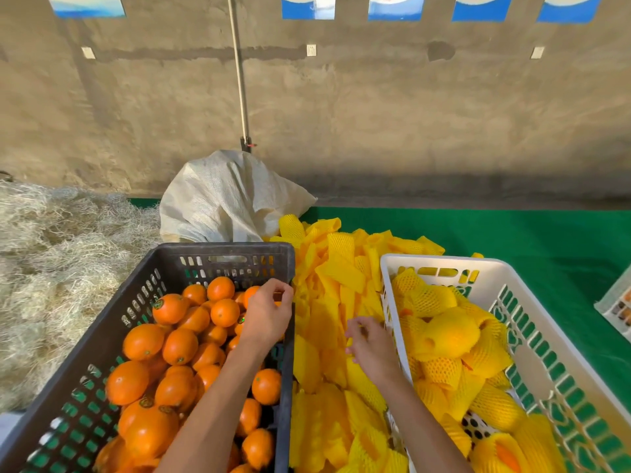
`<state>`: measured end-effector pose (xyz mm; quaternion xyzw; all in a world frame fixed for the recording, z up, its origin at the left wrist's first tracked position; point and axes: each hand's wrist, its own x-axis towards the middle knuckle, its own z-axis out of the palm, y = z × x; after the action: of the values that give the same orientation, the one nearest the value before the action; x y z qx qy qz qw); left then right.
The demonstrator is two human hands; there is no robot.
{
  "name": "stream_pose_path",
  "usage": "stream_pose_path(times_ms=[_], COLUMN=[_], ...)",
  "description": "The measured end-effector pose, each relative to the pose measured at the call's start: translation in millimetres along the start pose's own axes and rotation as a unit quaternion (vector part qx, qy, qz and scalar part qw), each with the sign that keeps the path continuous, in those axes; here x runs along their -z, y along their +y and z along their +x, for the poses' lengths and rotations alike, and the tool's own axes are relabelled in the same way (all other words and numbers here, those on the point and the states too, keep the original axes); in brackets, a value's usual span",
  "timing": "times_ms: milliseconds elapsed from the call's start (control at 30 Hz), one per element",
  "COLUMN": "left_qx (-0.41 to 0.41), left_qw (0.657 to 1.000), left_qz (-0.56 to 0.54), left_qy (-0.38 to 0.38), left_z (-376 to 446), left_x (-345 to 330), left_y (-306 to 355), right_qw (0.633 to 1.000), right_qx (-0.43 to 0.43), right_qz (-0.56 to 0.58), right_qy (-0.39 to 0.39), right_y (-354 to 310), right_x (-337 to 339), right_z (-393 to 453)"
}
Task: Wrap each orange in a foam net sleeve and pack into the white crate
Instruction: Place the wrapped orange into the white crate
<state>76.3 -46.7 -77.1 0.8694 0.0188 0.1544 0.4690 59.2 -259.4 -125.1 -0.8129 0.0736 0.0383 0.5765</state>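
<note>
A black crate at the left holds several bare oranges. My left hand reaches into it near its right wall, fingers curled round an orange that is mostly hidden under the hand. Between the crates lies a pile of yellow foam net sleeves. My right hand hangs over that pile beside the white crate's left wall, fingers loosely bent and holding nothing. The white crate at the right holds several oranges wrapped in sleeves.
A white woven sack stands behind the black crate. Straw covers the ground at the left. A green cloth covers the surface to the right, and another crate's corner shows at the right edge. A concrete wall rises behind.
</note>
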Motion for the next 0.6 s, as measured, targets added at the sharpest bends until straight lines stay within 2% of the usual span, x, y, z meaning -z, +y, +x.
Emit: stream_pose_path(times_ms=[67, 133, 200, 300, 367, 400, 433, 500, 533, 600], left_qx=[0.032, 0.063, 0.089, 0.151, 0.219, 0.227, 0.259, 0.318, 0.316, 0.255], left_qw=[0.999, 0.995, 0.994, 0.977, 0.936, 0.911, 0.891, 0.851, 0.839, 0.829], left_qz=[-0.032, -0.052, -0.022, 0.114, 0.170, 0.206, 0.193, 0.198, 0.229, 0.314], left_qy=[0.015, 0.055, 0.053, -0.101, -0.218, -0.277, -0.319, -0.367, -0.379, -0.387], left_z=[4, 5, 4, 0, -10, -16, -22, -31, -34, -32], left_x=[2, 2, 3, 4, 0, -2, -9, -23, -25, -31], left_y=[-2, -4, -9, -32, -47, -52, -61, -70, -72, -79], right_qw=[0.978, 0.940, 0.911, 0.912, 0.927, 0.928, 0.920, 0.889, 0.866, 0.820], right_qx=[-0.021, -0.057, -0.069, -0.007, 0.054, 0.089, 0.125, 0.196, 0.228, 0.269], right_qz=[-0.172, -0.251, -0.292, -0.298, -0.265, -0.265, -0.281, -0.336, -0.372, -0.444], right_qy=[-0.113, -0.224, -0.284, -0.282, -0.259, -0.248, -0.242, -0.242, -0.244, -0.241], right_y=[15, 24, 28, 27, 21, 17, 15, 14, 17, 23], right_x=[-4, -5, -5, -12, -20, -24, -28, -37, -41, -47], right_z=[-2, -3, -4, -4, -5, -6, -7, -9, -9, -10])
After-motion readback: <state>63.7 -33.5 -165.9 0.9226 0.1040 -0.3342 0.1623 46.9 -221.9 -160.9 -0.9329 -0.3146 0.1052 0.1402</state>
